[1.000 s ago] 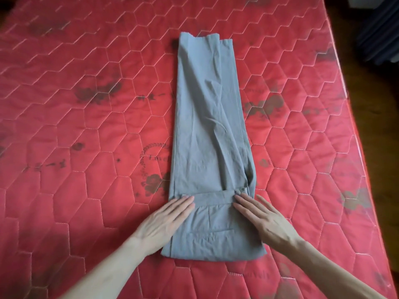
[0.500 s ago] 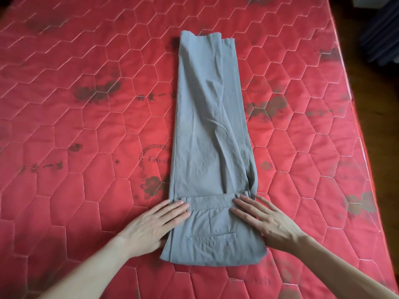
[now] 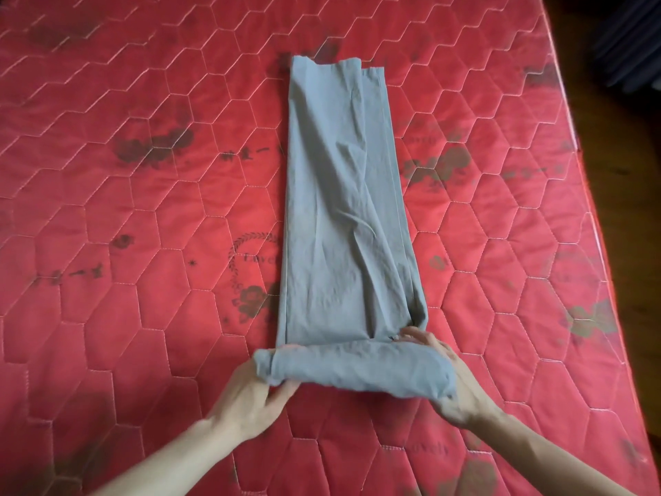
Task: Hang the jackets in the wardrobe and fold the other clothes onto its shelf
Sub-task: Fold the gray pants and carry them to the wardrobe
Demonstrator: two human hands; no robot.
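Note:
A pair of grey trousers [image 3: 343,209] lies lengthwise on the red quilted mattress [image 3: 143,209], folded into a narrow strip with the leg hems at the far end. Its near, waist end is turned over into a thick roll [image 3: 357,368] lying crosswise. My left hand [image 3: 254,392] grips the roll's left end, thumb under the cloth. At the right end my right hand [image 3: 454,381] holds the roll with its fingers curled over the top.
The mattress's right edge [image 3: 572,145] drops to a dark wooden floor [image 3: 629,173]. Something dark and ribbed [image 3: 629,41] stands at the top right corner. Neither the wardrobe nor other clothes are in view.
Both hands lay flat on the waist part before. They have since taken hold of the near end and rolled it forward over itself into a thick roll.

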